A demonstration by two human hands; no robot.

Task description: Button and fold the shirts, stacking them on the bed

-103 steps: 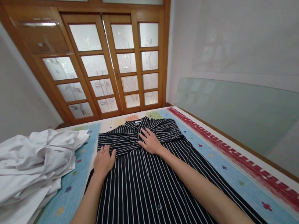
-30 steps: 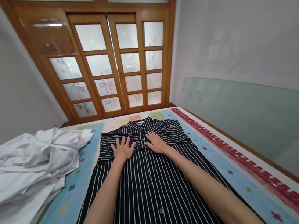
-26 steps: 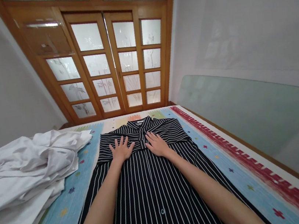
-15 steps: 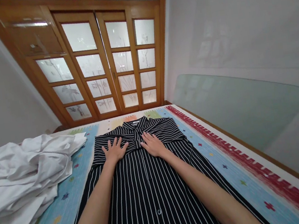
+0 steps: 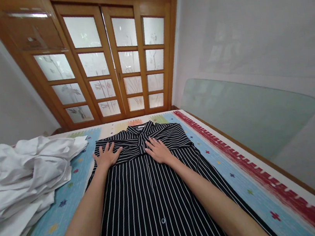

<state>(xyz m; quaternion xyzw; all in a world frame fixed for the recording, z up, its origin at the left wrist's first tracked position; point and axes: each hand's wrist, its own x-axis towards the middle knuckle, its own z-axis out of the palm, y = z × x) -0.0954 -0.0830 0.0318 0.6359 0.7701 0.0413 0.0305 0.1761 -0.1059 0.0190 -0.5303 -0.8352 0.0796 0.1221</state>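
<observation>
Now, your left hand point(image 5: 107, 156) lies palm down, fingers spread wide, on the striped shirt point(image 5: 141, 198) near its left edge; your right hand point(image 5: 158, 150) rests flat beside the front's middle, fingers less parted, both forearms reaching forward. The shirt lies buttons up on the patterned cover point(image 5: 238, 190). Blue strips flank it, bordered left by white cloth point(image 5: 24, 172), right by a red band point(image 5: 248, 160).
</observation>
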